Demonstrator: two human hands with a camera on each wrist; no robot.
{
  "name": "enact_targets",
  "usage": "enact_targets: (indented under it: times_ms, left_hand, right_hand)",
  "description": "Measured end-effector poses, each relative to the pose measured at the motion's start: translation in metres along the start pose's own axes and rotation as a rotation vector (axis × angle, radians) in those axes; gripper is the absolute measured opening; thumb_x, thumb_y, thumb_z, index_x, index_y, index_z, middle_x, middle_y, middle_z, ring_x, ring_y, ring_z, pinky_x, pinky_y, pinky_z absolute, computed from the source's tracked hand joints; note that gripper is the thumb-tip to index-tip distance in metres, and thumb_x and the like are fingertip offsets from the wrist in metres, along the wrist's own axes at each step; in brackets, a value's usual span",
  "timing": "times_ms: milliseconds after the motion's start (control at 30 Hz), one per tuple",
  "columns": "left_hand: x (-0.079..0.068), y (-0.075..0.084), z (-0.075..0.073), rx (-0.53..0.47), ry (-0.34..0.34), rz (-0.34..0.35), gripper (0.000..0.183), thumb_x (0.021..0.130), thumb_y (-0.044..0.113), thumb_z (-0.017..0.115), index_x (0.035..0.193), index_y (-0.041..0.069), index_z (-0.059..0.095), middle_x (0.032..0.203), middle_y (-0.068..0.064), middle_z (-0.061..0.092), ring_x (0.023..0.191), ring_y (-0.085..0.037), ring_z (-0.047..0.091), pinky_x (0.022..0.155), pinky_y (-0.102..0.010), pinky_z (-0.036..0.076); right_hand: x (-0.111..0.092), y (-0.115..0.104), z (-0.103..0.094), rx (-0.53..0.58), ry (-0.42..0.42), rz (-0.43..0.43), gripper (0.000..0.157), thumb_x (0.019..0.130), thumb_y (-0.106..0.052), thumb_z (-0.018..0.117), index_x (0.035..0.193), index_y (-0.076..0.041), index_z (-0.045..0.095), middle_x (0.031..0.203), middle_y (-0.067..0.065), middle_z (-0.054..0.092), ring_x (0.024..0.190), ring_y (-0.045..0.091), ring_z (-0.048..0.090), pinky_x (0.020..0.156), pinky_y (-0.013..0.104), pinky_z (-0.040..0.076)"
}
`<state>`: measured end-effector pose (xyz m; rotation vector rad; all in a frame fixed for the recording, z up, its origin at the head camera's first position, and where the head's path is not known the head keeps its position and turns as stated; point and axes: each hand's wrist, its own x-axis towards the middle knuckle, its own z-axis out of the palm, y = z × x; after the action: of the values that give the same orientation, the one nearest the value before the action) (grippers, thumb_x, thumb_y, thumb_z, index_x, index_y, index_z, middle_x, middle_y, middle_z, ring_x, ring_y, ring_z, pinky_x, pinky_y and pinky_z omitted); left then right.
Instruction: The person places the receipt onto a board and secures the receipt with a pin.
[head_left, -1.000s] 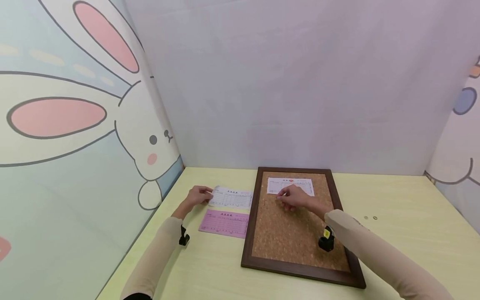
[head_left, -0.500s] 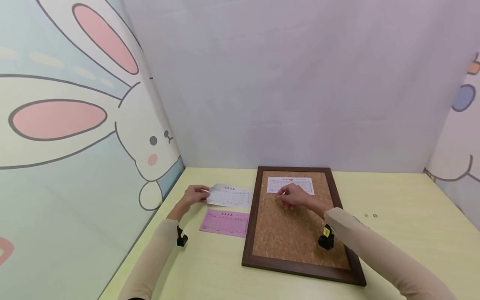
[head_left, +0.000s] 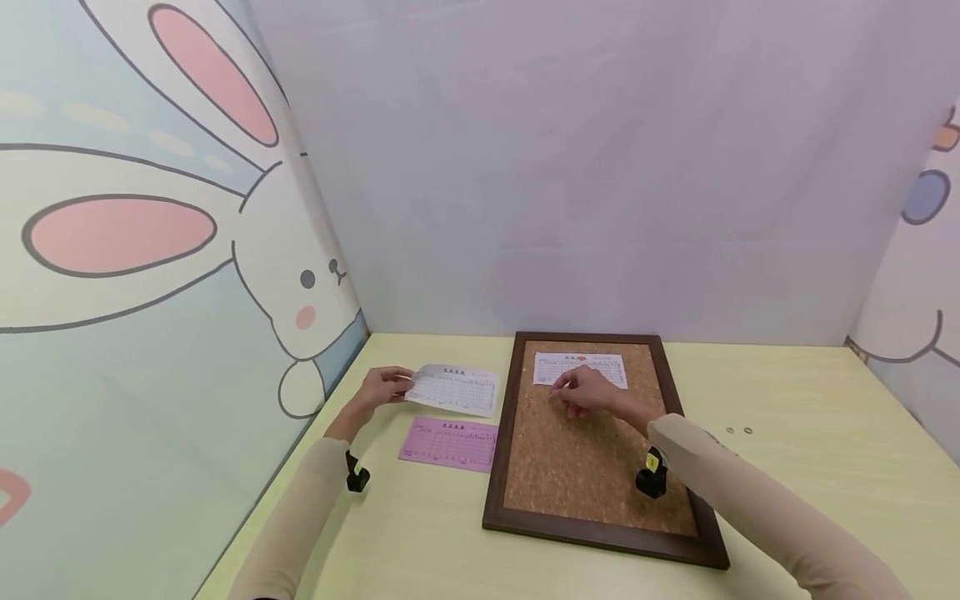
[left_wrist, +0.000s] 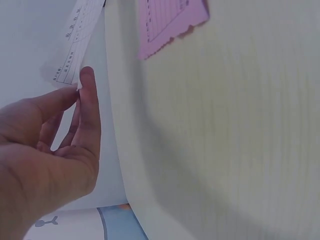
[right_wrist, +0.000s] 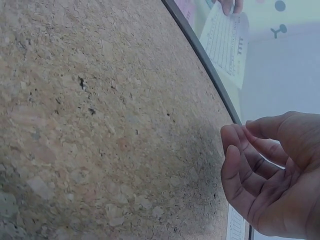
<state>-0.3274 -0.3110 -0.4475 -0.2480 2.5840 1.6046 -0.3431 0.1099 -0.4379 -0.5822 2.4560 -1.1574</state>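
In the head view my left hand (head_left: 385, 386) pinches the left edge of a white printed form (head_left: 455, 391), which is lifted and tilted above the table. Thumb and fingertips meet on the form's corner (left_wrist: 70, 70) in the left wrist view. Just in front of it a pink printed form (head_left: 448, 444) lies flat. My right hand (head_left: 585, 392) is over the upper part of a framed corkboard (head_left: 592, 475). Its fingers are curled and the thumb tip meets the index finger; I see nothing between them. Beyond this hand, another white form (head_left: 551, 363) with a small red mark lies on the cork.
Two small round pieces (head_left: 738, 431) lie on the pale table right of the corkboard. The dark wooden frame (head_left: 600, 537) makes a raised edge around the cork. A curtain (head_left: 585, 167) hangs behind, and a rabbit-printed wall (head_left: 150, 400) stands at the left.
My left hand has raised the white form off the table and drawn it slightly left. The right hand has stayed in place over the cork.
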Motion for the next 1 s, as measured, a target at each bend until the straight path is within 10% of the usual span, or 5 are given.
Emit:
enact_targets:
  times_ms: [567, 1000]
  left_hand:
    - [-0.006, 0.008, -0.002, -0.091, -0.033, 0.04, 0.033, 0.101, 0.005, 0.061, 0.132, -0.007, 0.06, 0.116, -0.019, 0.07, 0.085, -0.01, 0.07, 0.103, -0.049, 0.054]
    - [-0.007, 0.016, 0.01, -0.106, -0.074, 0.068, 0.034, 0.102, 0.004, 0.06, 0.134, -0.008, 0.058, 0.119, -0.021, 0.067, 0.087, -0.01, 0.07, 0.1, -0.045, 0.056]
  right_hand:
    - [0.001, 0.0, 0.001, 0.039, -0.011, -0.006, 0.024, 0.104, -0.014, 0.056, 0.115, 0.004, 0.069, 0.078, 0.006, 0.068, 0.059, 0.01, 0.061, 0.053, 0.022, 0.049]
    - [0.005, 0.0, 0.006, 0.035, 0.001, 0.015, 0.025, 0.104, -0.015, 0.057, 0.116, 0.004, 0.068, 0.083, 0.011, 0.071, 0.061, 0.011, 0.063, 0.054, 0.025, 0.051]
